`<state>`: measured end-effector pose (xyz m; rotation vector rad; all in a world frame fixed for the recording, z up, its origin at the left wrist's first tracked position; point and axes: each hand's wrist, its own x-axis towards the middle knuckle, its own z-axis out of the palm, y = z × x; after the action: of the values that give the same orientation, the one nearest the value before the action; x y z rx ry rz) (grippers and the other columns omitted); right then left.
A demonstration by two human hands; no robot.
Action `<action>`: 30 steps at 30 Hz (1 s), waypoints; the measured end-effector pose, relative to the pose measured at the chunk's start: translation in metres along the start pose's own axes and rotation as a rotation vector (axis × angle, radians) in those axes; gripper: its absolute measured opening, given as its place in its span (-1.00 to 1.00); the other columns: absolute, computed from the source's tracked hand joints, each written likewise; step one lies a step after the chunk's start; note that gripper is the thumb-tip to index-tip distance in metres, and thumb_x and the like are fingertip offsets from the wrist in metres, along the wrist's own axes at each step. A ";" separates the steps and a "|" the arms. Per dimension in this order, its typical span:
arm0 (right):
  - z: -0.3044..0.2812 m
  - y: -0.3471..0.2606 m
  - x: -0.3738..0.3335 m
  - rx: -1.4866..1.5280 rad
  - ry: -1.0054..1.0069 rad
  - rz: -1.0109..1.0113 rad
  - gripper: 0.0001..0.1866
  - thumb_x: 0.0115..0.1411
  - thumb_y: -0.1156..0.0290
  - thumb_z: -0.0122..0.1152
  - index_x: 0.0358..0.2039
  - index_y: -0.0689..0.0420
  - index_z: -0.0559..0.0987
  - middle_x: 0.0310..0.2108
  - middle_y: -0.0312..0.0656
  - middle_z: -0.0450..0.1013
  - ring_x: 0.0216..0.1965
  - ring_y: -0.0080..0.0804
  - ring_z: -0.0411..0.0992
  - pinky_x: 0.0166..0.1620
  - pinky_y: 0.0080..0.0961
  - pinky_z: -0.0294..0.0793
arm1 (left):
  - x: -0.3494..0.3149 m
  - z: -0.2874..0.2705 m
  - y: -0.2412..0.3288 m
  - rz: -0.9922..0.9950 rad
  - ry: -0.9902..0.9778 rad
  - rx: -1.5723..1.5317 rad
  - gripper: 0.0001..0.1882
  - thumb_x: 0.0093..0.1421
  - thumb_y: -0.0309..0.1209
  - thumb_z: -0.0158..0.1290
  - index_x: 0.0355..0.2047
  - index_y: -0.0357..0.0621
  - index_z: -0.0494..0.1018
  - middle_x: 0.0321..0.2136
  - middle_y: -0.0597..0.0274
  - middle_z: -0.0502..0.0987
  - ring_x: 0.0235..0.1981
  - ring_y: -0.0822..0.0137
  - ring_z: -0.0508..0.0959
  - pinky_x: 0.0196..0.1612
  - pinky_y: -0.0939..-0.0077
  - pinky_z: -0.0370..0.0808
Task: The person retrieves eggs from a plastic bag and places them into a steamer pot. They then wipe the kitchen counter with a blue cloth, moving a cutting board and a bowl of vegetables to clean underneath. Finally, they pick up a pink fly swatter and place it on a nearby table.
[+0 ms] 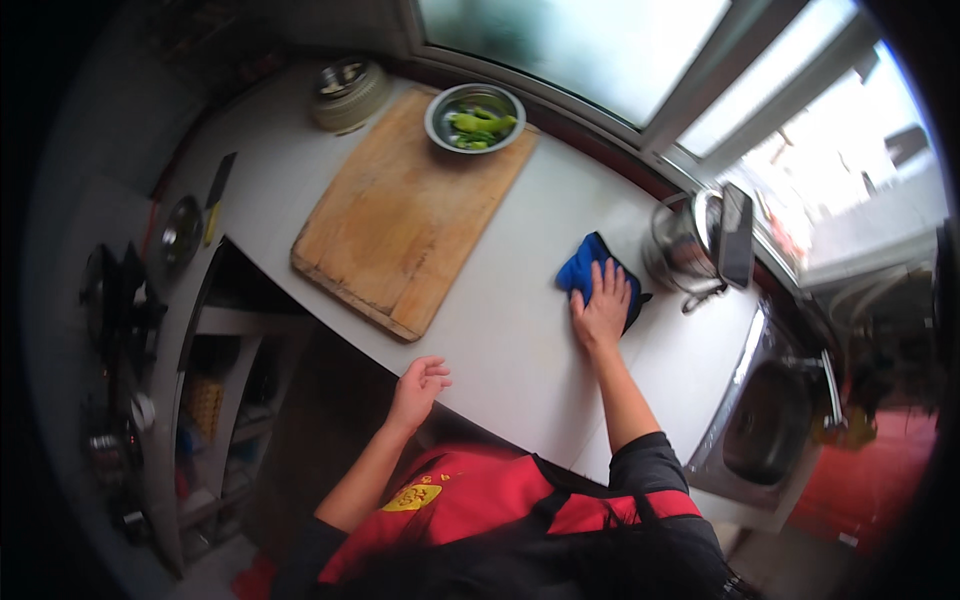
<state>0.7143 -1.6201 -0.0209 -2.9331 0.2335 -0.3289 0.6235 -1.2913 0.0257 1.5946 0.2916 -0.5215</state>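
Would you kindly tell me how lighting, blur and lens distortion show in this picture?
Head view: the window glares, its panes washed out nearly white; head view: the shelves below the counter at left sit in shadow; head view: the fisheye lens bends straight edges near the black rim; head view: the left hand and right hand look slightly soft but readable.

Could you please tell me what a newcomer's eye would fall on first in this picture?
Probably the vivid blue cloth under the person's spread right hand, on the right part of the white counter. Next would come the large wooden cutting board left of it, with a metal bowl of green vegetables at its far end. The red apron also stands out at the lower edge.
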 end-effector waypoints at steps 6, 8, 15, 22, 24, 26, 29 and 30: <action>0.040 -0.014 0.133 -0.119 -0.020 0.014 -0.33 0.09 0.01 -0.06 0.19 0.03 0.19 0.25 -0.12 0.02 0.27 -0.13 -0.06 0.27 -0.17 -0.19 | -0.002 -0.009 -0.001 0.049 0.172 -0.005 -0.69 0.12 -0.60 -0.17 -0.09 -0.32 0.30 -0.26 0.06 0.48 -0.31 0.35 0.54 -0.23 0.55 0.46; 0.050 -0.024 0.164 -0.110 -0.030 0.032 -0.31 0.10 -0.02 -0.09 0.20 0.02 0.17 0.26 -0.12 0.01 0.27 -0.14 -0.07 0.27 -0.17 -0.20 | -0.010 -0.016 -0.013 0.062 0.218 0.030 -0.70 0.11 -0.61 -0.16 -0.11 -0.29 0.31 -0.27 0.06 0.50 -0.33 0.37 0.56 -0.26 0.53 0.48; 0.062 -0.070 0.138 -0.122 0.029 -0.080 -0.37 0.14 0.03 -0.10 0.19 0.05 0.19 0.25 -0.09 0.01 0.25 -0.09 -0.04 0.25 -0.16 -0.15 | -0.031 -0.049 -0.020 0.007 0.273 -0.122 -0.69 0.17 -0.57 -0.15 -0.05 -0.27 0.27 -0.21 0.09 0.44 -0.25 0.39 0.50 -0.15 0.54 0.43; 0.010 -0.143 -0.046 0.081 -0.141 -0.450 -0.36 0.01 0.19 0.08 0.12 0.11 0.26 0.23 -0.05 0.05 0.25 -0.04 -0.05 0.26 -0.11 -0.15 | -0.034 -0.084 -0.023 0.081 0.300 -0.257 -0.69 0.18 -0.55 -0.15 -0.04 -0.24 0.27 -0.20 0.09 0.44 -0.24 0.37 0.50 -0.15 0.53 0.43; 0.001 -0.154 -0.092 0.135 -0.216 -0.574 -0.34 -0.04 0.22 0.13 0.11 0.10 0.28 0.22 -0.06 0.05 0.25 -0.02 -0.04 0.25 -0.10 -0.12 | -0.040 -0.099 -0.025 0.077 0.281 -0.289 -0.69 0.19 -0.54 -0.15 -0.04 -0.24 0.27 -0.20 0.10 0.44 -0.24 0.37 0.50 -0.15 0.53 0.43; -0.005 -0.168 -0.122 0.185 -0.232 -0.647 -0.36 -0.05 0.25 0.15 0.10 0.08 0.29 0.21 -0.06 0.08 0.24 -0.02 -0.02 0.23 -0.09 -0.09 | -0.048 -0.119 -0.031 0.065 0.264 -0.326 -0.69 0.19 -0.53 -0.15 -0.04 -0.24 0.27 -0.20 0.10 0.44 -0.24 0.36 0.50 -0.15 0.54 0.43; -0.011 -0.198 -0.141 0.186 -0.211 -0.607 -0.40 -0.04 0.27 0.16 0.07 0.08 0.33 0.17 -0.06 0.15 0.19 -0.02 0.07 0.18 -0.10 0.01 | -0.060 -0.155 -0.034 0.057 0.226 -0.370 -0.70 0.19 -0.51 -0.14 -0.05 -0.25 0.27 -0.22 0.11 0.45 -0.26 0.36 0.50 -0.17 0.54 0.44; -0.003 -0.204 -0.145 0.168 -0.185 -0.598 -0.41 -0.04 0.27 0.16 0.06 0.09 0.34 0.16 -0.06 0.17 0.18 -0.03 0.08 0.16 -0.11 0.03 | -0.064 -0.170 -0.034 0.074 0.233 -0.368 -0.70 0.19 -0.51 -0.14 -0.05 -0.25 0.27 -0.23 0.11 0.45 -0.26 0.36 0.51 -0.18 0.54 0.44</action>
<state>0.6019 -1.3970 -0.0075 -2.7738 -0.6714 -0.1394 0.5782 -1.1119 0.0321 1.3007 0.4742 -0.2081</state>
